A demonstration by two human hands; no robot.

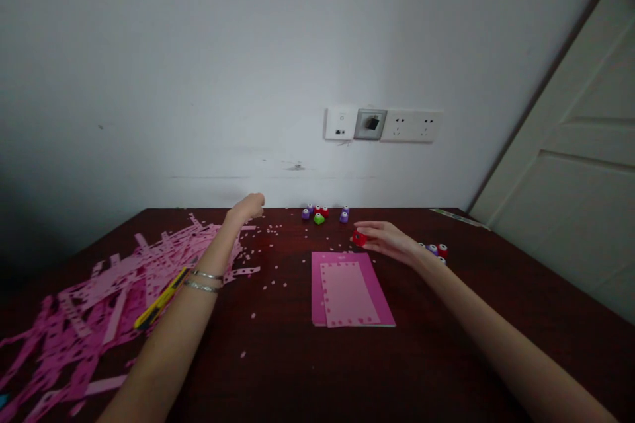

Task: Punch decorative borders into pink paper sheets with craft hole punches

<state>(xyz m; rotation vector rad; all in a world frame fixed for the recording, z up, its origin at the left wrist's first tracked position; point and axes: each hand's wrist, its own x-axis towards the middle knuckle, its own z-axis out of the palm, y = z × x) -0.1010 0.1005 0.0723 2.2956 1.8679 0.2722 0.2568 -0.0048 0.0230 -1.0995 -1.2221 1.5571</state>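
My right hand (389,240) holds a small red craft punch (359,238) between thumb and fingers, just above the far right corner of the paper stack. A light pink sheet (350,292) with small shapes along its edges lies on darker pink paper (380,301). My left hand (249,205) is closed over the far left of the table, near the scrap strips; whatever its fingers may hold is hidden. Small pink paper bits (268,268) are scattered between the hands.
Punched pink strips (114,294) pile up on the left, with a yellow cutter knife (161,299) on them. Several small punches stand near the wall, including a green one (319,219); more punches (433,250) sit beyond my right forearm. A thin strip (459,217) lies far right.
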